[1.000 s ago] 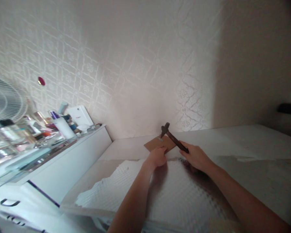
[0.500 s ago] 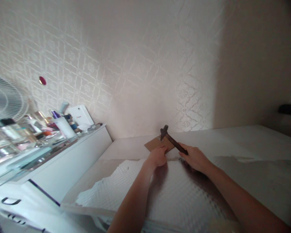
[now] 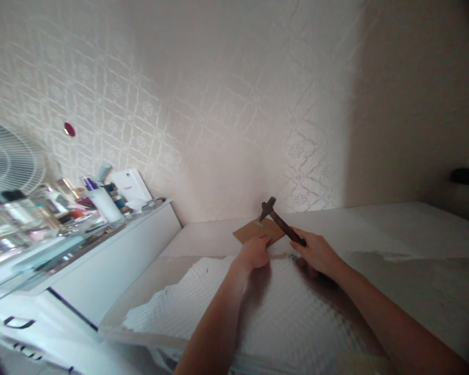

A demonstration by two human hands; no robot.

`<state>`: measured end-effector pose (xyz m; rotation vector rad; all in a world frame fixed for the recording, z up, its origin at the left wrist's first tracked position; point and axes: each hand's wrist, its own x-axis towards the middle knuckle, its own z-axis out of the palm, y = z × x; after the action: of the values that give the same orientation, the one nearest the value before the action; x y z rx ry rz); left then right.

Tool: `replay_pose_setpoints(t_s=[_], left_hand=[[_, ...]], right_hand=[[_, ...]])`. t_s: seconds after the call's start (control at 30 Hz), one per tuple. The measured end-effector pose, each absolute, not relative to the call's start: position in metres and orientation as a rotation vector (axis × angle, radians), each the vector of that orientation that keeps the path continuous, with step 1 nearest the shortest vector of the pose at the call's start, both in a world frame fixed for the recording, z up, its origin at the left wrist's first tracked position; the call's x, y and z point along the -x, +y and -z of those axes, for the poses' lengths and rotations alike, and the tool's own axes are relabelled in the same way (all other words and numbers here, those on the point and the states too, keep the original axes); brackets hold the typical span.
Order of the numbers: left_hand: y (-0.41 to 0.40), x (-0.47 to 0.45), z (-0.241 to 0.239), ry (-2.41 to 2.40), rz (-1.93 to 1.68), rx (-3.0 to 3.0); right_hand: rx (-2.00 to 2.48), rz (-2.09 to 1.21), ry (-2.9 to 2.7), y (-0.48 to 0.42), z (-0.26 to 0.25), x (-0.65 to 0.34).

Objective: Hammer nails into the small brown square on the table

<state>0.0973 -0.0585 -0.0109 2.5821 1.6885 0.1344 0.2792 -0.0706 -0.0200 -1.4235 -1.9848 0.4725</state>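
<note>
A small brown board (image 3: 272,230) lies flat on the white surface near the wall. My left hand (image 3: 252,253) is closed, its fingers pressed on the board's near edge beside a small pale thing on the board, too small to name. My right hand (image 3: 316,252) grips the handle of a dark hammer (image 3: 278,221). The hammer's head hangs just above the far part of the board. A white textured cloth (image 3: 203,302) covers the surface under both forearms.
A white cabinet (image 3: 113,250) stands at the left, its top crowded with several bottles and jars (image 3: 97,200). A fan grille (image 3: 8,164) shows at the far left. The patterned wall (image 3: 219,104) rises right behind the board. A dark object (image 3: 467,177) sits at the right edge.
The hammer head dropped onto the board half a second ago and has risen again to about where it was a second ago. My left hand has stayed on the board.
</note>
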Motion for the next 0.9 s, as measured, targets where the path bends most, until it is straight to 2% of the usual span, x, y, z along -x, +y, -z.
replay_pose_setpoints(t_s=[0.9], left_hand=[[-0.0585, -0.0972, 0.0106, 1.677, -0.081, -2.629]], right_hand=[[1.387, -0.477, -2.006, -0.0678, 0.0234, -0.2807]])
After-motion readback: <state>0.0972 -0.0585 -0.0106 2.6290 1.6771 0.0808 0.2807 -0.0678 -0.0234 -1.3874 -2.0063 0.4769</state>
